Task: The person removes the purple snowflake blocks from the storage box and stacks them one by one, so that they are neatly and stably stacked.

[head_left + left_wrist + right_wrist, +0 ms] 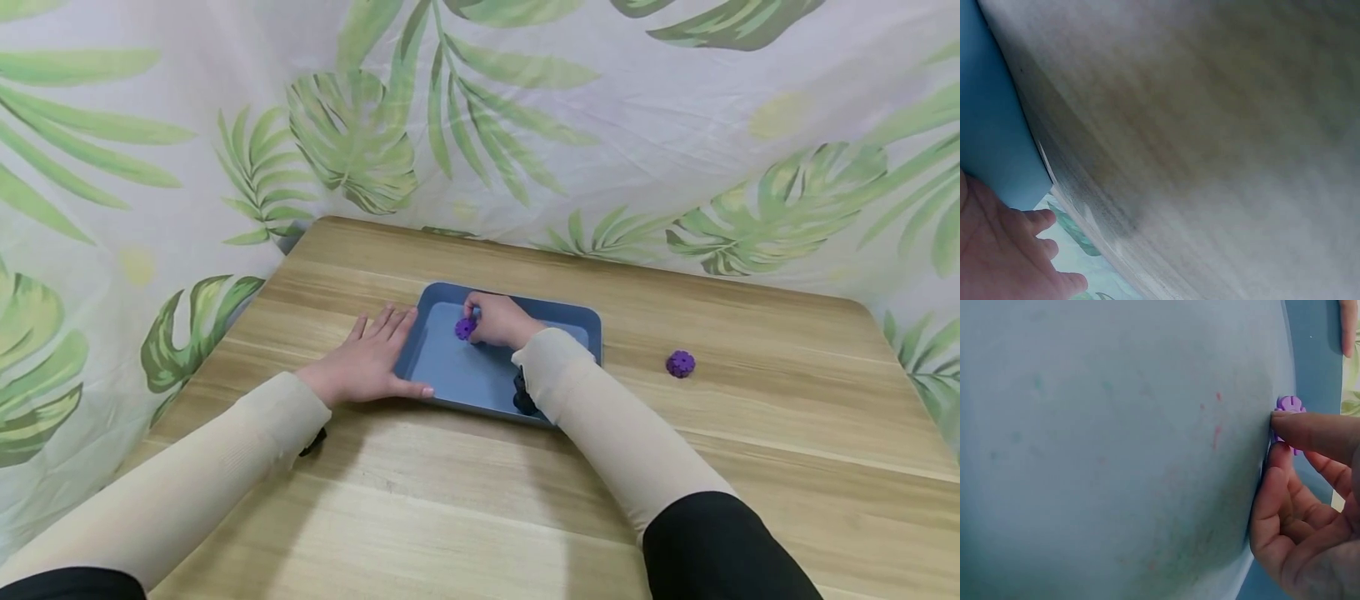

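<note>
A small purple notched disc is pinched between the thumb and fingers of my right hand, inside the blue tray. Part of the disc is hidden by the fingers. At the tray's left side, my left hand lies with its fingers straight and spread, its thumb and fingertips at the rim. It holds nothing.
A purple, rounded, notched piece lies on the wooden table to the right of the tray. Behind the table hangs a leaf-printed cloth. My right forearm crosses the tray's front right corner.
</note>
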The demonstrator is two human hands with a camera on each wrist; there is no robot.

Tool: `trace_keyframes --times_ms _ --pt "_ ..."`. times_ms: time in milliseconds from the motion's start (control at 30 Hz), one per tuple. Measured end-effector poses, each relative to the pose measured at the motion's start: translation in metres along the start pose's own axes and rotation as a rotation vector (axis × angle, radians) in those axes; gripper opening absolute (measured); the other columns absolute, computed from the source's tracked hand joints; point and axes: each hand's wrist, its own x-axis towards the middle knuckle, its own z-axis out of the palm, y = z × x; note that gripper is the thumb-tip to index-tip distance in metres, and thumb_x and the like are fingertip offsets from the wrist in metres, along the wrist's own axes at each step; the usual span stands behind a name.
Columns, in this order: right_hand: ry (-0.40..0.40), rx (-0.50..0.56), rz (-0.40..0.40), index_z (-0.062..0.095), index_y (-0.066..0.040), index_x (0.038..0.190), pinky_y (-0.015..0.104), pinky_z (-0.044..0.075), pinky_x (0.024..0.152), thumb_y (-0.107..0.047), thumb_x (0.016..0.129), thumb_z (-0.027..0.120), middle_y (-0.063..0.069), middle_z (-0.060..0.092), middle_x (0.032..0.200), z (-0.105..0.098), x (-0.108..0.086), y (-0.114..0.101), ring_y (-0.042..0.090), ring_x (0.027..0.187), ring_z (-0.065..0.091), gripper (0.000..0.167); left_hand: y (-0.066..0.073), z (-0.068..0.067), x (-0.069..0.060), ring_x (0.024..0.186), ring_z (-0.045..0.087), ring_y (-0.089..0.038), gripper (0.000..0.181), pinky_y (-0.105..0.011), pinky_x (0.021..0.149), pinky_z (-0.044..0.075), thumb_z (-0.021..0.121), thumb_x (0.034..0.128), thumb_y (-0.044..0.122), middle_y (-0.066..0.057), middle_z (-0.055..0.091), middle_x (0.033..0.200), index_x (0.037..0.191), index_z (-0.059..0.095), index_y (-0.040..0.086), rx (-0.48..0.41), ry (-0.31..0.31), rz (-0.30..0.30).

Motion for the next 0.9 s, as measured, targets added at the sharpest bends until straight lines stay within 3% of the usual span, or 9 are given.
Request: trace_keyframes --times_ms 167,400,633,900 --pt "0.017 -0.003 -0.021 0.059 -0.009 0.106 0.028 0.041 0.064 -0.004 0.092 0.077 0.002 0.053 0.082 -0.001 0.000 0.000 0.017 0.071 0.050 0.023 0.000 0.000 0.001 0.156 -0.002 -0.045 0.130 -0.069 0.119 0.000 0.062 0.0839 0.080 -0.024 0.007 0.170 0.163 0.006 -0.005 0.001 -0.001 0.003" --pt "0.000 0.054 -0.021 0.062 -0.008 0.109 0.027 0.042 0.061 -0.002 0.098 0.066 0.003 0.062 0.079 -0.003 -0.005 0.004 0.015 0.067 0.053 0.013 0.002 0.002 0.001 0.155 -0.002 -0.045 0.130 -0.069 0.119 -0.002 0.063 0.0835 0.079 -0.026 0.008 0.170 0.163 0.005 -0.006 -0.003 -0.009 0.004" --pt "-0.048 0.354 0.066 0.066 -0.001 0.122 0.026 0.054 0.067 -0.005 0.102 0.061 0.008 0.066 0.087 -0.019 -0.016 0.013 0.016 0.076 0.062 0.021 0.003 0.001 0.001 0.156 -0.002 -0.044 0.130 -0.069 0.119 -0.002 0.066 0.0834 0.077 -0.026 0.007 0.170 0.163 0.004 -0.005 -0.011 -0.011 0.002" --pt "-0.061 0.593 0.162 0.063 0.004 0.121 0.023 0.052 0.064 -0.003 0.103 0.058 0.007 0.065 0.090 -0.044 -0.030 0.033 0.012 0.072 0.060 0.020 0.001 -0.001 0.000 0.155 0.000 -0.045 0.131 -0.070 0.118 -0.001 0.065 0.0821 0.079 -0.027 0.008 0.169 0.163 0.005 -0.005 -0.015 -0.001 0.000"
